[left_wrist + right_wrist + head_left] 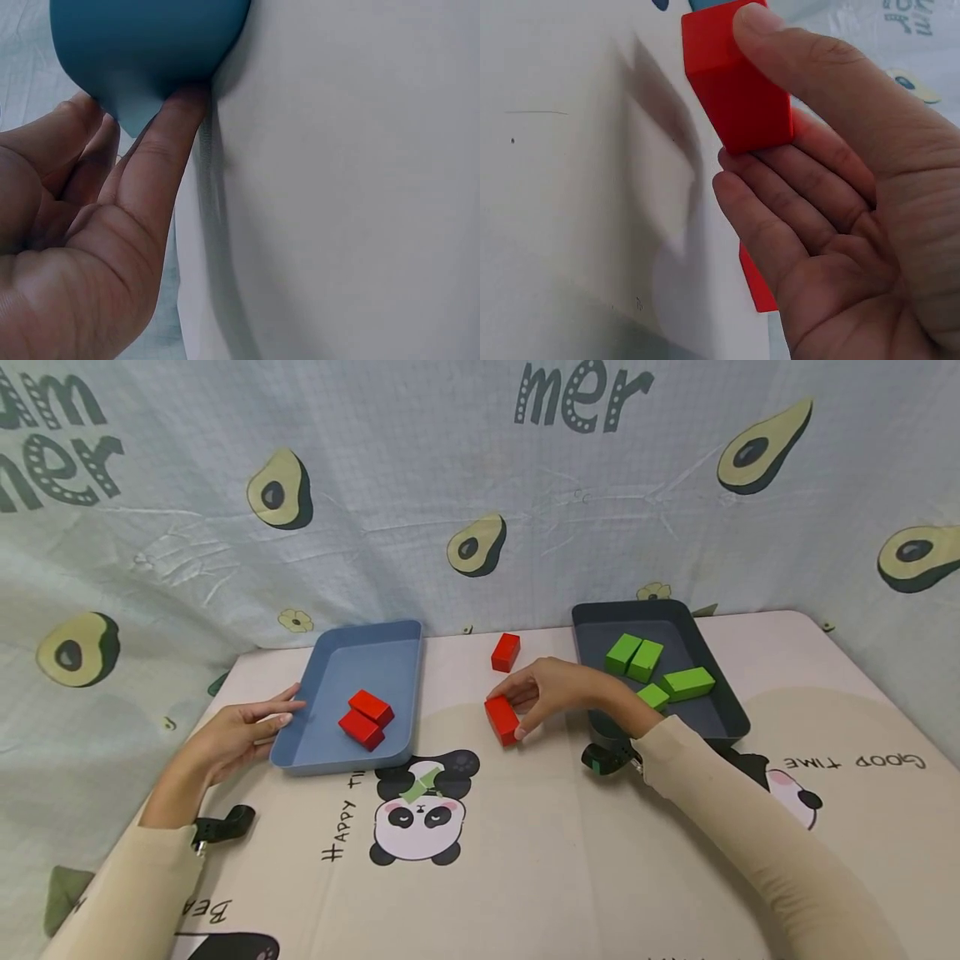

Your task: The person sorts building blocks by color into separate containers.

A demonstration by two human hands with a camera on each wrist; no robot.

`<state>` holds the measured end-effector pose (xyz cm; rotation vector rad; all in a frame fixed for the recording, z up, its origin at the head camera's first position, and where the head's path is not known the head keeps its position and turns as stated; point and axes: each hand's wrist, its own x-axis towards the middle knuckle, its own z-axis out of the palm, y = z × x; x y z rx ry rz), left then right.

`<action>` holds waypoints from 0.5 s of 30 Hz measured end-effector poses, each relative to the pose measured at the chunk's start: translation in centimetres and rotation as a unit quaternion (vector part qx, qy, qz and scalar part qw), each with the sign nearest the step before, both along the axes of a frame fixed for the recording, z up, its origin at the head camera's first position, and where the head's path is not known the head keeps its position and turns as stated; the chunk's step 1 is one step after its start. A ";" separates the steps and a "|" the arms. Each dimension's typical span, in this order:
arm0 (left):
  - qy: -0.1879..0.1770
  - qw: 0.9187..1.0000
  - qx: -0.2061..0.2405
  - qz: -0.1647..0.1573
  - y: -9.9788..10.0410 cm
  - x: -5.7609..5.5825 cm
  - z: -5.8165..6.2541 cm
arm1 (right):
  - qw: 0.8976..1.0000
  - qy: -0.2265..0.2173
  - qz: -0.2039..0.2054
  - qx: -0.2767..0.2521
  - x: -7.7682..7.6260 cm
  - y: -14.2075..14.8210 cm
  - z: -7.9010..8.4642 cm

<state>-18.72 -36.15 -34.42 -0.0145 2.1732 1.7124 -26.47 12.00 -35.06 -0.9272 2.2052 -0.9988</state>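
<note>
Between the two trays, my right hand (561, 683) pinches a red block (501, 721) with the thumb on one end and fingers on the other. In the right wrist view the block (742, 97) hangs over the cloth, its shadow falling beside it. My left hand (234, 739) grips the left side of a blue tray (358, 662), thumb and fingers at its rim. The tray's corner (150, 52) fills the top of the left wrist view. Inside that tray lie two red blocks (371, 707) side by side. Another red block (506, 652) rests on the table behind my right hand.
At the back right stands a dark grey tray (678, 617) holding several green blocks (687, 684), partly hidden by my right forearm. The table's cloth (525, 860) has printed pandas and lettering. Behind the table hangs a curtain (390, 460) with avocado prints.
</note>
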 end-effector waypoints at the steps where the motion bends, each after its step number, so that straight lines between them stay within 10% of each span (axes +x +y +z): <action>1: 0.001 1.000 -0.002 -0.001 0.0 0.0 0.0 | 1.000 0.001 0.001 -0.003 0.1 0.1 0.0; 15: -0.004 1.000 0.001 0.006 0.0 0.0 -0.1 | 1.000 0.003 0.010 -0.028 0.8 0.6 0.7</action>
